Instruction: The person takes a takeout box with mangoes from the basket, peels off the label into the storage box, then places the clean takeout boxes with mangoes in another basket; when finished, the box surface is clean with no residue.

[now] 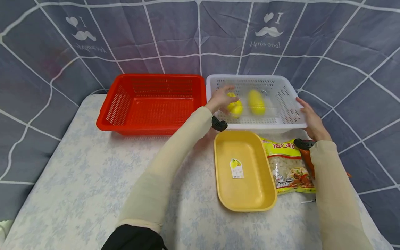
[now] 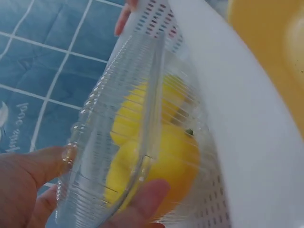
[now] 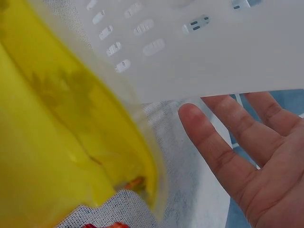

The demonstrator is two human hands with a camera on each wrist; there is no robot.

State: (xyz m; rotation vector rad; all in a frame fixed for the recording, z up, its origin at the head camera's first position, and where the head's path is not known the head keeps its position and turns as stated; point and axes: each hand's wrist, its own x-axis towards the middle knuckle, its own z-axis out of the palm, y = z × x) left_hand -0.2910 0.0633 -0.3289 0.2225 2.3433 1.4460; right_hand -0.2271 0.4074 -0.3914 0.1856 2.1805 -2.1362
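My left hand [image 1: 222, 99] reaches into the left side of the white basket [image 1: 292, 118]. In the left wrist view its thumb and fingers pinch a clear ribbed plastic container [image 2: 97, 128]. Two yellow fruits, a rounder one [image 1: 236, 108] and a longer one [image 1: 256, 102], show through the clear plastic. Whether they lie inside it or behind it, I cannot tell. At the basket's right end is my right hand [image 1: 313, 119], its fingertips at the rim. The right wrist view shows those fingers [image 3: 209, 137] extended along the basket's lower edge.
A red basket [image 1: 153, 132] stands left of the white one. In front lies a yellow tray [image 1: 243, 194] with a fruit sticker. Beside it are a yellow printed food bag [image 1: 289, 170] and a reddish packet [image 1: 307, 161] partly under my right forearm. Grey checked cloth hangs behind.
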